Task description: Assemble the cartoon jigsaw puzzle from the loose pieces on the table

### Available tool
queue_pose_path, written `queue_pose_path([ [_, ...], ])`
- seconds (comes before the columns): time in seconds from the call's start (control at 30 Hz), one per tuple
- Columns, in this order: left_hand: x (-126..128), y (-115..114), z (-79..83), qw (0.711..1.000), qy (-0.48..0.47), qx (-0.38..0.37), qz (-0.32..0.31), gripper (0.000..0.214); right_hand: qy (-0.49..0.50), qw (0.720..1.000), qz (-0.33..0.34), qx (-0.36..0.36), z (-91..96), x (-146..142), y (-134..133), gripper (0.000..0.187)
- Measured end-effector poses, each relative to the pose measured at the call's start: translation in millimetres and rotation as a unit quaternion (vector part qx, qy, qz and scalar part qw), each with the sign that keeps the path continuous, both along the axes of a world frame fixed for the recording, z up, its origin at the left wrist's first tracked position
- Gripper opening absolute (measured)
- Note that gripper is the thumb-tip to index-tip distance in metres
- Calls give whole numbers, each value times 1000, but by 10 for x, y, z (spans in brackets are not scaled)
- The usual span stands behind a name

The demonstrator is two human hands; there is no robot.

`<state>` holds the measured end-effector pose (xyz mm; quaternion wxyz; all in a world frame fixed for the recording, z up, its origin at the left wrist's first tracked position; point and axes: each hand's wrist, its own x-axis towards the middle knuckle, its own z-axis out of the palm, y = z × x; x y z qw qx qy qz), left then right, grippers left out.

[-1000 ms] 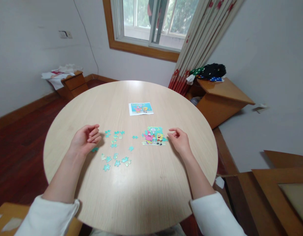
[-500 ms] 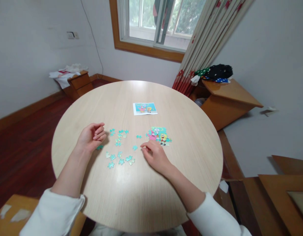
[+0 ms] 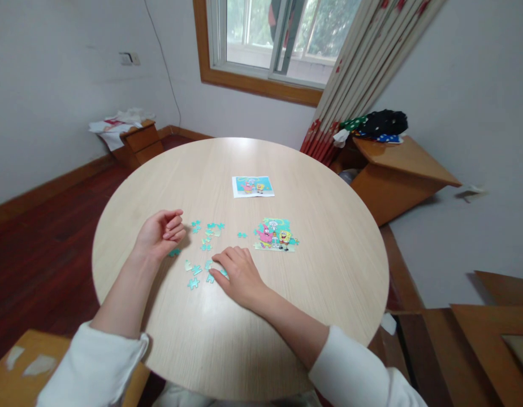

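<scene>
My right hand [image 3: 238, 274] is over the lower group of loose jigsaw pieces [image 3: 195, 270], fingers and thumb apart, holding nothing I can see. It hides part of that group. My left hand [image 3: 161, 234] rests on its side at the left with loosely curled fingers and nothing visible in them. A teal piece [image 3: 174, 252] lies beside its wrist. Further teal and pale pieces [image 3: 210, 233] lie between the hands, towards the back. The partly joined cartoon puzzle [image 3: 278, 234] lies right of centre, a single piece [image 3: 242, 235] to its left.
The round wooden table [image 3: 244, 345] carries a printed reference picture [image 3: 253, 187] behind the puzzle. A cabinet [image 3: 407, 169] with cloths on it stands at the right, under the curtain [image 3: 346, 85]. A small drawer unit [image 3: 140, 141] stands at the back left.
My right hand has moved left and nearer, from beside the joined puzzle to the lower loose pieces, and now covers some of them. The left hand stays in place.
</scene>
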<state>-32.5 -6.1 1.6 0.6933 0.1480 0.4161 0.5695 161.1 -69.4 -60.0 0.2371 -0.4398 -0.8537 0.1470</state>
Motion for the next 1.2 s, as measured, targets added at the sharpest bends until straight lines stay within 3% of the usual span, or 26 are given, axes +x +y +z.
queue_pose_path([
  [0.23,-4,4,-7,1000,-8,-5,5,15,23,999,-31,33,20,64,185,18],
  [0.43,2,6,-1,1000,0,-8,8,19,32,984,-166,57,86,437,504,21],
  [0.77,5,8,-15,1000,7,-4,2,18,-40,988,-147,16,6,437,543,9],
  [1.2,55,7,-14,1000,22,-11,0,23,-66,986,-152,-25,98,405,479,6],
])
